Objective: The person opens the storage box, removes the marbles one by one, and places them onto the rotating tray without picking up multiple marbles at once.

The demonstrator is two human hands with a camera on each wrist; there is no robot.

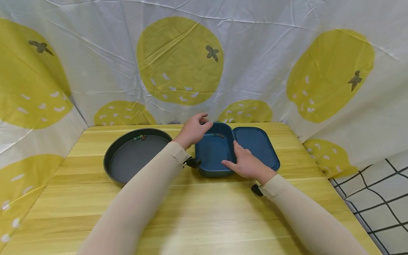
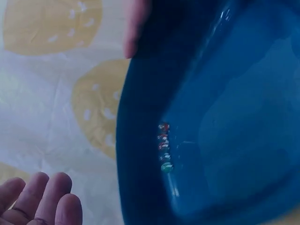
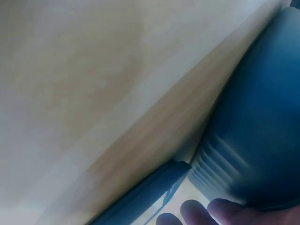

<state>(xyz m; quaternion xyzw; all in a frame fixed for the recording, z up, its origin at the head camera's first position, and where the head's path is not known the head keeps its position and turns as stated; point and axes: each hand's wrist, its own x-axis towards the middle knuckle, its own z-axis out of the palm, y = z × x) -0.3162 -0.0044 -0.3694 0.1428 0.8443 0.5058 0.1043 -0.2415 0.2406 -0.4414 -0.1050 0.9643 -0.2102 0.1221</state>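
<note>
Both pan (image 1: 134, 163) and box (image 1: 211, 154) hold beads (image 2: 163, 146) (glass, perhaps); left hand (image 1: 193, 130) relaxed, right hand (image 1: 248, 164) gripping box.

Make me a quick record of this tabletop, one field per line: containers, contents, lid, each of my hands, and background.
Round pan: dark pan, at left on the wooden table
Pan contents: small coloured beads near its far wall
Square container: blue container, right of the pan
Container contents: short row of glassy beads along one wall
Lid: blue lid, off, beside the container's right side
Left hand: at the container's far left corner; contact unclear
Right hand: holds the container's near right corner
Background: white cloth with yellow fruit print
</note>
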